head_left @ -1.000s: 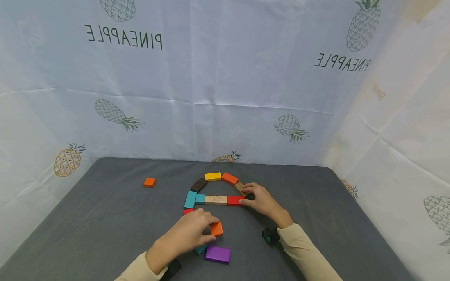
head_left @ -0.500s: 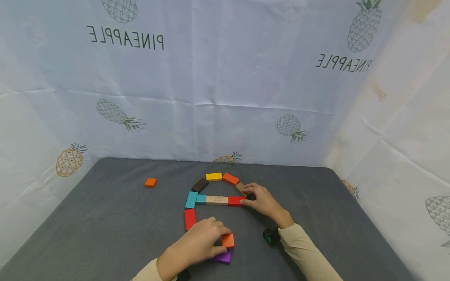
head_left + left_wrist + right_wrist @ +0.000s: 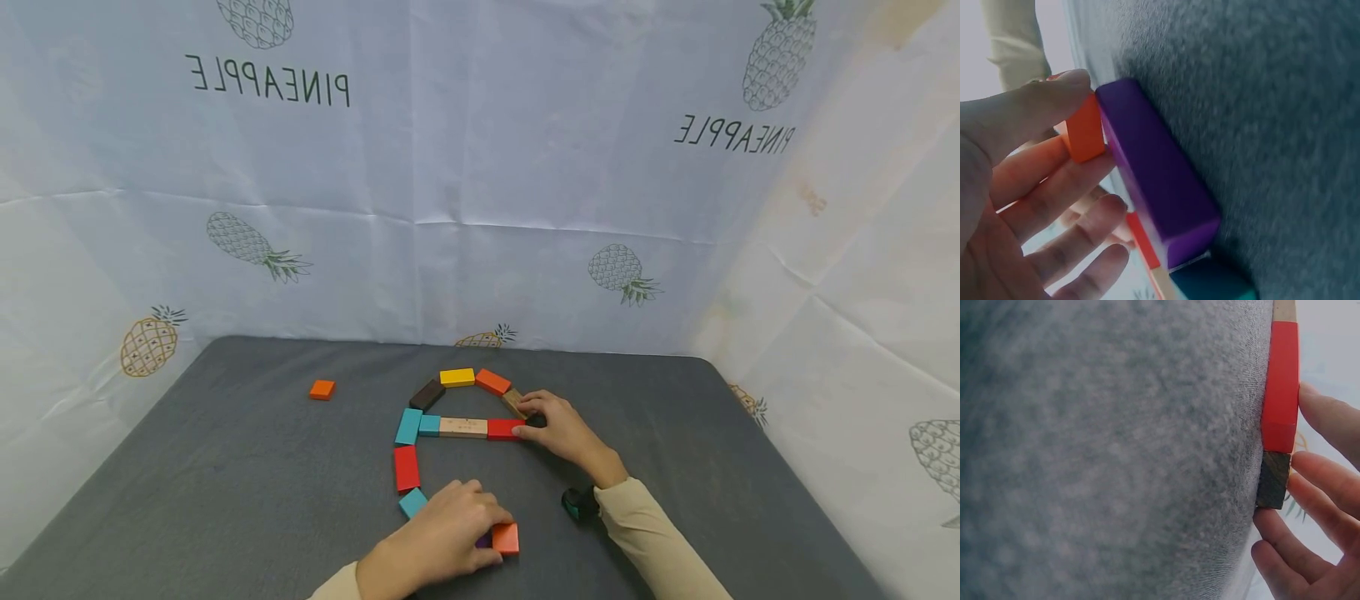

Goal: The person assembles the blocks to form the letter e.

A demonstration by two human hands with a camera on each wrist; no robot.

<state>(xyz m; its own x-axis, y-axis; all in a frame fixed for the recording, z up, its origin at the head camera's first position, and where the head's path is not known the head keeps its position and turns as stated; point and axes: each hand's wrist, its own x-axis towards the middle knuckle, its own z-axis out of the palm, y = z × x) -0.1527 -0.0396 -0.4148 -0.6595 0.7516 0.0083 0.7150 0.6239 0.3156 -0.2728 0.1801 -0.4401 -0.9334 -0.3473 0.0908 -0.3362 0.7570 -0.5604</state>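
Between thumb and fingers, my left hand (image 3: 442, 533) pinches a small orange block (image 3: 506, 539). In the left wrist view that orange block (image 3: 1085, 134) meets the end of a purple block (image 3: 1154, 169), which the hand mostly covers in the head view. A teal block (image 3: 412, 502) adjoins the purple one. My right hand (image 3: 562, 429) rests at the right end of a straight row, its thumb touching a red block (image 3: 1282, 381). Fingers of this hand touch a dark block (image 3: 1274, 480) beside the red one. A brown wooden block (image 3: 513, 402) lies by its index finger.
The row continues left with a light wood block (image 3: 463, 427) and a small teal block (image 3: 429, 425). Dark brown, yellow (image 3: 457, 377) and orange blocks arch behind it. A red block (image 3: 407, 468) runs down the left. A loose orange block (image 3: 322, 390) lies far left.
My left hand has moved right and nearer the person with the orange block, uncovering the red and teal blocks on the left side. The right hand has stayed in place.
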